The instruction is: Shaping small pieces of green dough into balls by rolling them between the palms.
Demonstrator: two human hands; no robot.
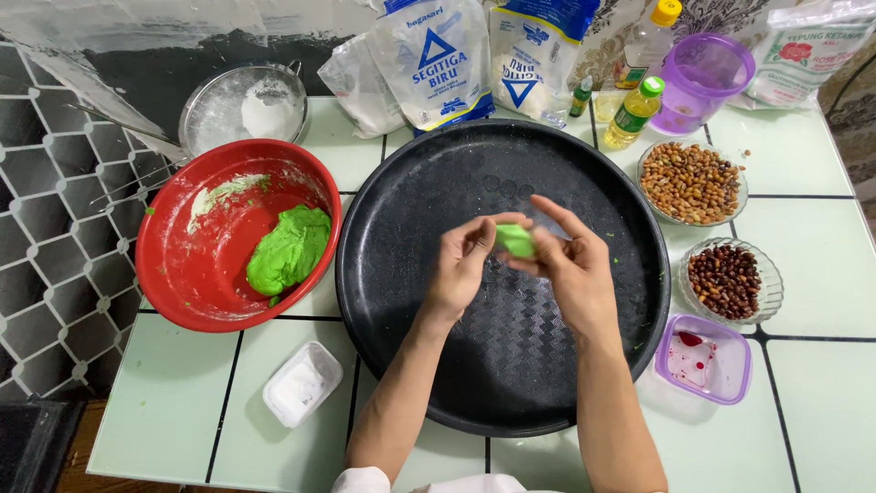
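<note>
I pinch a small lump of bright green dough (516, 239) between my left hand (463, 265) and right hand (570, 269), both grips closed on it, at frame centre above the round black tray (411, 210). More green dough (289, 249) lies in the red plastic bowl (173, 274) at left.

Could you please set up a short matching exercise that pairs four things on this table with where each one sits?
Things:
1. green dough lump
2. small green dough piece
3. dark beans
4. white powder

Places:
A. in a small white rectangular tub at the near left
B. between the left hand and right hand, above the black tray
C. inside the red bowl
D. in a clear glass dish right of the tray

Pairs: 1-C, 2-B, 3-D, 4-A
</note>
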